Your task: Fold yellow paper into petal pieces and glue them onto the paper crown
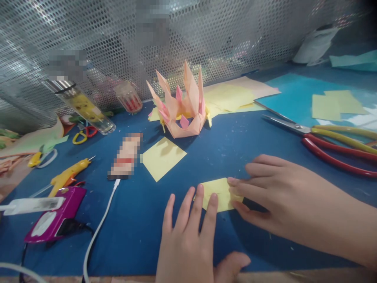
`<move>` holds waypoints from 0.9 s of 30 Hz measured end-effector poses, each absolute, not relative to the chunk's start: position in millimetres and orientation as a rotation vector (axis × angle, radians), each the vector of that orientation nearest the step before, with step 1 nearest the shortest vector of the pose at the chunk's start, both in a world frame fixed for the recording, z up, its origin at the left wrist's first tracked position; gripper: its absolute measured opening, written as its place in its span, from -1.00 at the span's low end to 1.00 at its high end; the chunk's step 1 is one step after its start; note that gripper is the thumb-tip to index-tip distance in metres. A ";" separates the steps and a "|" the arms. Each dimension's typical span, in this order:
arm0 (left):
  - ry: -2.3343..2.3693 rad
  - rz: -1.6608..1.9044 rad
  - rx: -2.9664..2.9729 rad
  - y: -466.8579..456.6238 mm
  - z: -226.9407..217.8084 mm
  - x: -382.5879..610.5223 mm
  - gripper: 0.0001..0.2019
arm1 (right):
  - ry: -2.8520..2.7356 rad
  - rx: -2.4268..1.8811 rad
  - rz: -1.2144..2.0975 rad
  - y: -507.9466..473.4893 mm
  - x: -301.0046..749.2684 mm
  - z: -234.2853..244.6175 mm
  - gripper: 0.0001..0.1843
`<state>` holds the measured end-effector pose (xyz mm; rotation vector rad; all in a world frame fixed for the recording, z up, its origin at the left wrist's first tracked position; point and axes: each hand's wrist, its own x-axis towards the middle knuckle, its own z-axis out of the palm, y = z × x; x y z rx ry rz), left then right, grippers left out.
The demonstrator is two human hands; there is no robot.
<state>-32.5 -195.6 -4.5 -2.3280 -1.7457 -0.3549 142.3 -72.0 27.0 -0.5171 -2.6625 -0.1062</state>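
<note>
A small yellow sheet of paper [219, 200], seemingly folded, lies on the blue table in front of me. My left hand [188, 236] rests palm down with its fingers spread, two fingertips on the paper's left part. From the right, my right hand [273, 192] grips the paper's right edge between thumb and fingers, hiding that end. Just beyond to the left is a flat square of yellow paper [165, 158]. Behind it stands a peach and pink folded paper flower [188, 127] with tall pointed petals and yellow parts beneath.
Large scissors [303, 129] with red and yellow handles lie at right, beside teal sheets [294, 92]. A phone [125, 157] with a white cable [103, 216], a yellow glue gun [69, 175], a purple case [55, 220] and a bottle [88, 108] are at left. Perforated metal [224, 43] borders the back.
</note>
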 end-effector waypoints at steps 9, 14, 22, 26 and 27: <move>-1.631 -0.350 -2.246 -205.6 -10.0 -32.4 -0.42 | -2.801 -0.474 0.016 -74.1 137.9 18.3 -0.65; -1.743 -0.401 -2.145 -207.6 -11.5 -25.9 -0.51 | -2.821 -0.475 -0.043 -76.5 136.9 17.8 -0.60; -1.891 -0.364 -1.976 -212.6 -5.8 -16.0 -0.53 | -2.699 -0.532 -0.216 -80.1 137.1 25.0 -0.74; -1.916 -0.360 -1.969 -214.5 -8.2 -14.0 -0.53 | -2.681 -0.541 -0.233 -78.3 138.2 27.5 -0.69; -1.926 -0.362 -1.971 -214.8 -8.8 -13.3 -0.53 | -2.677 -0.546 -0.235 -77.5 138.8 27.8 -0.68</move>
